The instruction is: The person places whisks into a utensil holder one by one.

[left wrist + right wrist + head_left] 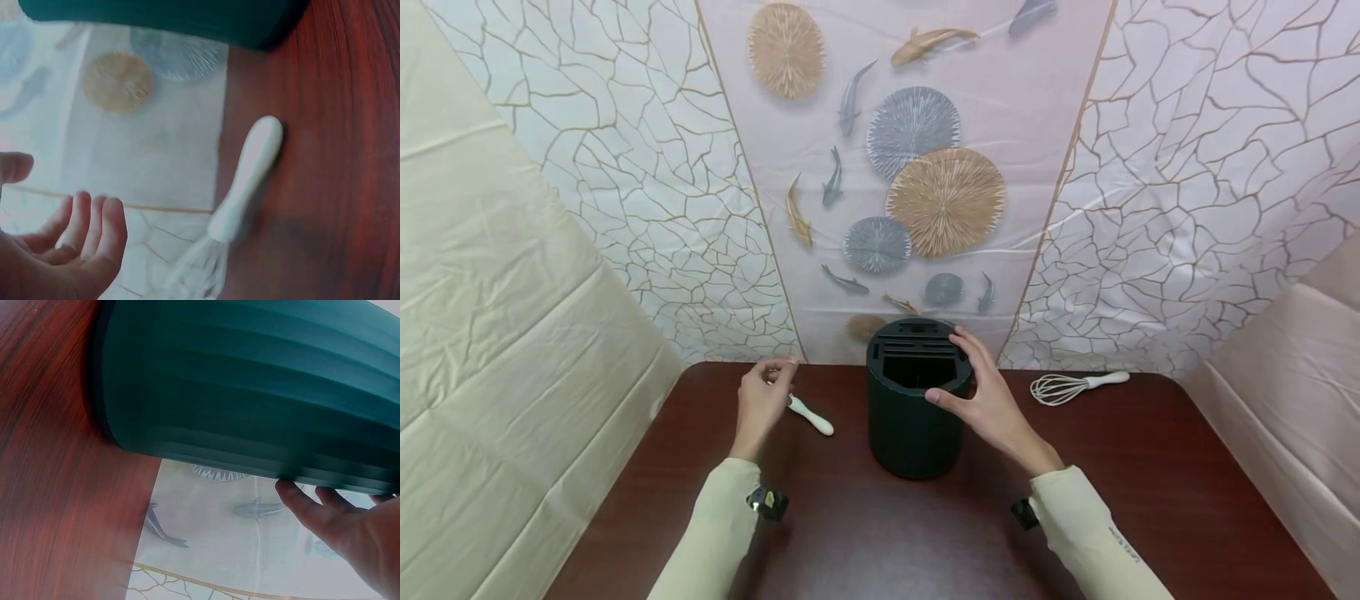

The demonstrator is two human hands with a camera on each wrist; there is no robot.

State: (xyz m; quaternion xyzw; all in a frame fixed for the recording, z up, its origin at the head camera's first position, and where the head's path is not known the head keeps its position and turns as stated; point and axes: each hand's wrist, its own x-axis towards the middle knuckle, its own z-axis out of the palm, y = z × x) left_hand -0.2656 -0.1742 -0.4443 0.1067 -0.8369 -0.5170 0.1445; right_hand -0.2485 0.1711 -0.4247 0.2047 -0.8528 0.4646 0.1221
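A dark green round utensil holder (916, 433) with a ribbed wall and a slotted top stands upright at the table's back middle. My right hand (992, 408) holds its right side near the rim, thumb at the front and fingers towards the back. In the right wrist view, fingertips (289, 490) touch the ribbed wall (250, 394). Left of the holder, my left hand (762, 407) hovers with loosely bent fingers and nothing between them. Beside that hand lies a whisk with a white handle (811, 415); the hand hides its wires in the head view, but the left wrist view shows some (203, 265).
A second white whisk (1078, 385) lies at the back right of the dark red wooden table (895, 542). Patterned cloth (880, 167) hangs behind the table's back edge, and pale cloth walls (497, 333) flank it.
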